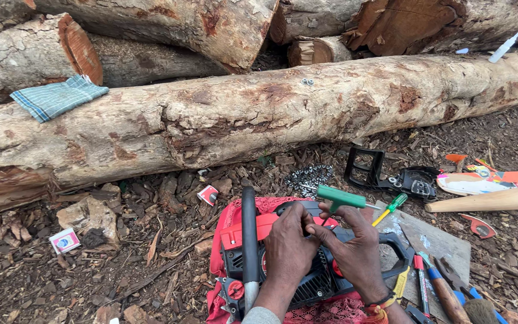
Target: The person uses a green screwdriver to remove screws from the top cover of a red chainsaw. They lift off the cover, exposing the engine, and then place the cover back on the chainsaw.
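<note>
Outdoor timber yard: stacked logs [229, 114], bark-strewn ground [91, 270], scattered tools [433, 282]

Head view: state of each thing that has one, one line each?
Chainsaw body: on red cloth, bar and chain off.
Saw chain: loose, heaped on the ground.
Black cover: detached, lying by the log.
Green T-handle tool: upright at the saw, at the right hand's fingers.
Left hand: resting on the saw top.
Right hand: on the saw, beside the left.
Checked cloth: folded on the log.
</note>
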